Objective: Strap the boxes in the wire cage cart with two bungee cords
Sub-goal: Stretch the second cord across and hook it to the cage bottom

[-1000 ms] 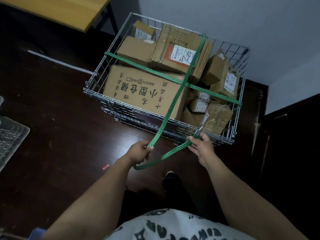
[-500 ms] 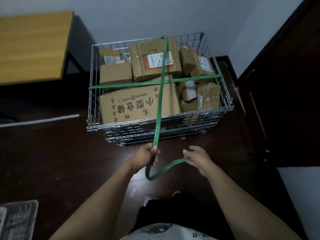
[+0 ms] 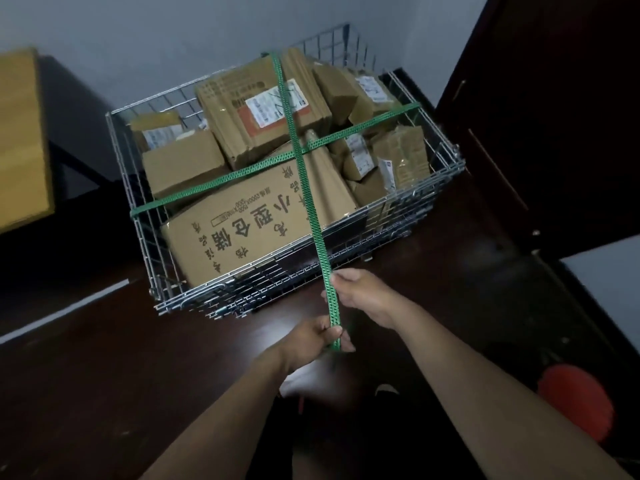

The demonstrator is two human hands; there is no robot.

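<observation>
A wire cage cart (image 3: 138,237) stands on the dark floor, packed with several cardboard boxes; the largest box (image 3: 249,233) lies at the front. One green bungee cord (image 3: 242,171) stretches side to side across the boxes, hooked on both side walls. A second green cord (image 3: 294,147) runs from the far wall over the boxes and past the front rim toward me. My left hand (image 3: 318,336) grips its near end in front of the cart. My right hand (image 3: 360,292) pinches the same cord a little higher, close to the front rim.
A wooden table (image 3: 20,140) stands at the left against the grey wall. A dark door or cabinet (image 3: 554,116) rises at the right. A red round object (image 3: 571,400) lies on the floor at lower right. My feet are below my hands.
The slack loop between my hands is gone and the cord now runs taut. My right hand has moved up onto the cord near the cart. The view has swung left.
</observation>
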